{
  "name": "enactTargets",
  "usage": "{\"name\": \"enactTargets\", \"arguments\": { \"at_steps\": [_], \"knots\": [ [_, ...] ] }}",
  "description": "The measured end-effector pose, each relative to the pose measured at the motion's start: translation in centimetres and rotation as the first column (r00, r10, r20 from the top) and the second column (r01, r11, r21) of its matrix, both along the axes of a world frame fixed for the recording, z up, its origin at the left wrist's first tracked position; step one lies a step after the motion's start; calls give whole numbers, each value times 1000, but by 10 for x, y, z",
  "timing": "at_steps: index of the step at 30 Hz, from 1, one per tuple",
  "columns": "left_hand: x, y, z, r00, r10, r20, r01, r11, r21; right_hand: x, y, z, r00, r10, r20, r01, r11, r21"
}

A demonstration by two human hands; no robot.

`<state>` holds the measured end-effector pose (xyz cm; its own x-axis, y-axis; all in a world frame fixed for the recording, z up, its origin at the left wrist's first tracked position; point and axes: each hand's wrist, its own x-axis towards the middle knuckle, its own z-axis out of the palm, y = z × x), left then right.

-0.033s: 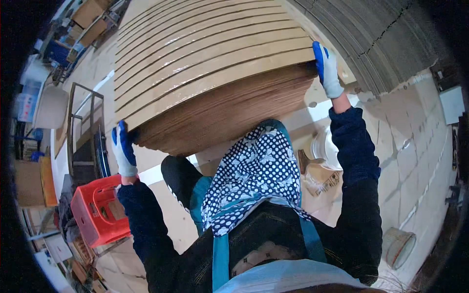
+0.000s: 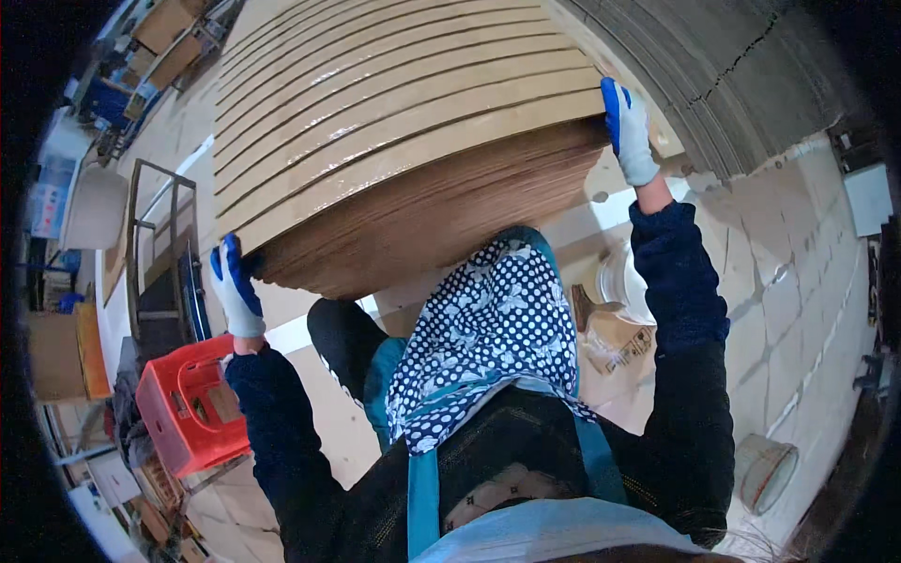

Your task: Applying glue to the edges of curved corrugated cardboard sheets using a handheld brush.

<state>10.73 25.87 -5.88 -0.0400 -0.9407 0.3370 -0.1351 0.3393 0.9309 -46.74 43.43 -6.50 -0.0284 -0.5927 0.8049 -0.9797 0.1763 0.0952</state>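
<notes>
A thick stack of pale, glossy sheets (image 2: 404,113) with brown edges lies in front of me. Its upper sheets overlap in even steps, each showing a narrow strip. My left hand (image 2: 236,289), in a white glove with blue fingers, closes on the stack's near left corner. At the near right corner my right hand (image 2: 631,133), gloved the same way, holds the edge with its fingers pointing away from me. Both arms are spread wide. The undersides of the corners and the fingertips there are partly hidden. A dotted blue-and-white apron (image 2: 488,347) covers my lap, close to the stack's near side.
A red plastic stool (image 2: 192,408) stands left of my left forearm. Beyond it is a metal frame (image 2: 136,244). Right of my knees are a white bucket (image 2: 627,286) and a clear plastic bag (image 2: 619,342). A tall grey stack (image 2: 723,75) rises at the far right; another bucket (image 2: 768,477) stands near right.
</notes>
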Motion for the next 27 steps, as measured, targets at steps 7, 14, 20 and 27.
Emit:
{"name": "enactTargets", "arguments": {
  "at_steps": [7, 14, 20, 27],
  "knots": [
    [-9, -25, 10, 989, 76, 124, -98, 979, 181, 5, -18, 10, 963, -256, 88, 218, 926, 309],
    [-5, -35, 15, 924, -56, 378, -57, 958, 282, 11, -34, 12, 890, -414, 192, 298, 845, 444],
    [-13, -37, 9, 948, -63, 312, 5, 983, 185, 2, -32, 9, 899, -389, 200, 277, 861, 426],
    [21, -12, 60, 819, -22, 573, -190, 933, 307, -19, 4, 58, 940, -324, 103, 234, 835, 498]
  ]
}}
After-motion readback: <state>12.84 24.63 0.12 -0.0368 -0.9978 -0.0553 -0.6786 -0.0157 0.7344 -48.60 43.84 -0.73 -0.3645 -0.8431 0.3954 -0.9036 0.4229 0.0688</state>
